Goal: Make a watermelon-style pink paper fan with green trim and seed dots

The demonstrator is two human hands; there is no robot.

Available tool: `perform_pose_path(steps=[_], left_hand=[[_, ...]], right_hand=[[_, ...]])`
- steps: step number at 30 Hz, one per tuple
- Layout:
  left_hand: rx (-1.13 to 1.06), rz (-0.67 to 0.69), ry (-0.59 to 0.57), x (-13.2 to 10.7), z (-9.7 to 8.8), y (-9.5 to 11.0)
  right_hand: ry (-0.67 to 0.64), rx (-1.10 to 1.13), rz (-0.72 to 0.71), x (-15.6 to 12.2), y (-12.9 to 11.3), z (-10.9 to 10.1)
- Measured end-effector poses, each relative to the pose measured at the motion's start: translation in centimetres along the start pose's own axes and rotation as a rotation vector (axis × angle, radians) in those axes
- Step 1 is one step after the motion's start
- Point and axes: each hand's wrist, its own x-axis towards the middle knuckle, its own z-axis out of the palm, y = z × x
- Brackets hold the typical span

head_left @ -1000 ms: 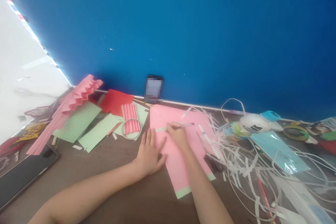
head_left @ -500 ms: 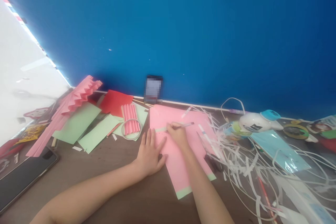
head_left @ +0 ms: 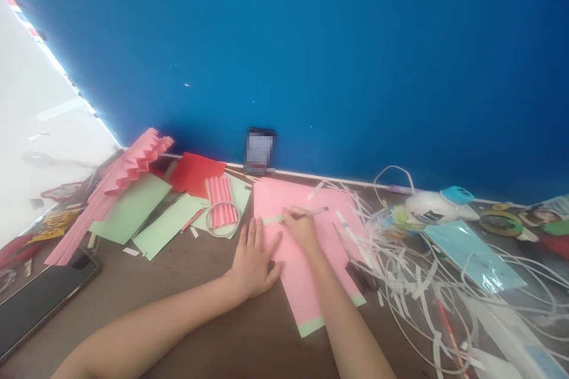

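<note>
Pink paper [head_left: 331, 237] with pale green strips along parts of its edges lies flat on the brown table in front of me. My left hand [head_left: 255, 263] rests flat with fingers spread, its fingertips on the paper's left side. Beside it, my right hand [head_left: 302, 228] grips a slim pen [head_left: 317, 211] whose upper end sticks out to the right; its tip is hidden by my fingers. A row of small dark dots runs across the paper between the two hands. Right of my right forearm, dark-handled scissors [head_left: 361, 275] lie on the table by the paper's edge.
Left are a pleated pink paper [head_left: 128, 169], green sheets [head_left: 131, 207], red paper [head_left: 195, 173] and a large phone [head_left: 44, 302]. Right are white paper strips [head_left: 420, 284], cables, a white bottle [head_left: 438, 206] and a blue packet [head_left: 478, 254]. A small screen [head_left: 259, 151] leans on the blue wall.
</note>
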Motion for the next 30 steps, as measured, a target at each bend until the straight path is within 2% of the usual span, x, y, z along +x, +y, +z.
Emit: perform_pose_path(steps=[13, 19, 23, 30], left_hand=[[-0.008, -0.001, -0.009, 0.0, -0.1, 0.0], [-0.010, -0.002, -0.007, 0.0, -0.2, 0.0], [-0.013, -0.005, -0.011, 0.0, -0.2, 0.0], [0.000, -0.002, -0.007, 0.0, -0.3, 0.1]], right_hand=[[0.008, 0.009, 0.002, 0.0, -0.3, 0.1], [0.082, 0.009, 0.023, 0.1, -0.1, -1.1], [0.038, 0.042, 0.039, 0.1, 0.2, -1.7], [0.006, 0.019, 0.048, 0.0, 0.0, -1.3]])
